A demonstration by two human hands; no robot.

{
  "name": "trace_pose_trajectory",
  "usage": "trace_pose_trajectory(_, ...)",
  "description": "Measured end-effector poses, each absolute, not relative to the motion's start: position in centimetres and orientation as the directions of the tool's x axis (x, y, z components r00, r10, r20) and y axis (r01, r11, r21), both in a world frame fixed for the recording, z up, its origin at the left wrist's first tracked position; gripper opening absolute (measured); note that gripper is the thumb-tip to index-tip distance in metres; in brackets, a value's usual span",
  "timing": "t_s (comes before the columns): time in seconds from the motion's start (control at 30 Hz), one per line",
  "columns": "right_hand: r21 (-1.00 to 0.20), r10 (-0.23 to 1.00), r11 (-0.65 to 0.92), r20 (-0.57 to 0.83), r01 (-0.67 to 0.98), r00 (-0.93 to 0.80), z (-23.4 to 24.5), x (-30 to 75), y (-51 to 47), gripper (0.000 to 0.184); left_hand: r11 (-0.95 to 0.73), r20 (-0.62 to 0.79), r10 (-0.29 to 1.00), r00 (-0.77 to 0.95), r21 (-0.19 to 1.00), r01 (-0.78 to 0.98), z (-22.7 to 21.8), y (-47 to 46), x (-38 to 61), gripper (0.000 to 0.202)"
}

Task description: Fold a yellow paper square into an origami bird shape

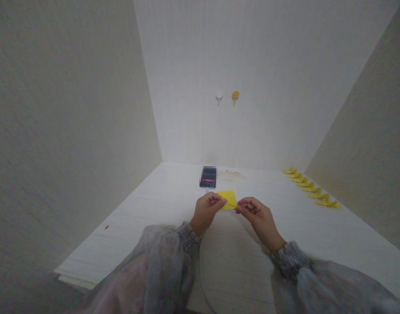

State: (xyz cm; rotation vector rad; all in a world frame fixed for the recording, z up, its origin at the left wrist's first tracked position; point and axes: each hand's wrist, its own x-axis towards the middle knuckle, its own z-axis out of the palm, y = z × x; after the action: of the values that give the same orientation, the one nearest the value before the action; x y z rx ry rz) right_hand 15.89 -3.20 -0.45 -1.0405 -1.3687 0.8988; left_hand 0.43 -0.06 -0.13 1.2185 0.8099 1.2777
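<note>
A small yellow sheet of paper (228,198), with what looks like a fold line across it, is held up between both hands above the white table. My left hand (206,210) pinches its left side, thumb on top. At its lower right corner, the thumb and fingers of my right hand (257,216) are closed on the paper. Along the right side of the table stand several folded yellow paper figures (312,190) in a slanting row.
Behind my hands a phone (208,177) lies on the white table (137,209), with a cable (200,270) running towards me. A small red object (107,227) rests at the left. Walls enclose three sides; a white hook (219,95) and a gold hook (235,95) are on the back wall.
</note>
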Motion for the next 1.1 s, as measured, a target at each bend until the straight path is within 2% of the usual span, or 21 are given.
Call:
trace_pose_trajectory(0.23,-0.955,0.953,0.297,0.297,0.013,0.063,-0.5,15.8,-3.1,0.025,-0.151,0.192,0.970,0.152,0.958,-0.245,0.0,-0.1,0.5,0.024)
trace_pose_trajectory(0.43,-0.961,0.959,0.275,0.272,-0.028,0.080,-0.1,15.8,-3.2,0.022,-0.231,0.256,0.956,0.141,0.957,-0.174,-0.7,0.3,0.3,0.023)
trace_pose_trajectory(0.8,-0.976,0.981,0.187,0.191,-0.113,-0.024,-0.6,15.5,-2.7,0.021,-0.297,0.311,0.933,0.183,0.950,-0.098,-1.1,0.2,0.4,0.019)
trace_pose_trajectory(1.1,-0.977,0.985,0.173,0.175,-0.124,0.001,-0.8,15.7,-2.6,0.021,-0.244,0.259,0.952,0.160,0.964,-0.109,-1.6,0.6,0.5,0.024)
